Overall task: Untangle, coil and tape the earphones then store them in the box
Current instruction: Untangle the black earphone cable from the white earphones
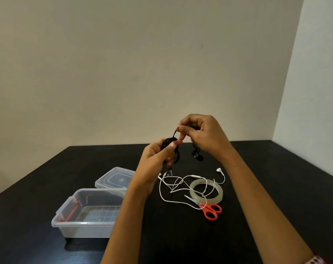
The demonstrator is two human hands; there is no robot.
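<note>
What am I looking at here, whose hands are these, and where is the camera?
There is no machine here. A person works with two bare hands, and the single picture comes from a camera worn on their head, looking forward and down. The left hand grips a bundle of black earphones, while the right hand pinches a loop of the same cable. On the black table lie tangled white earphones, a roll of clear tape, red-handled scissors, an open clear plastic box and its lid just beyond it.
</note>
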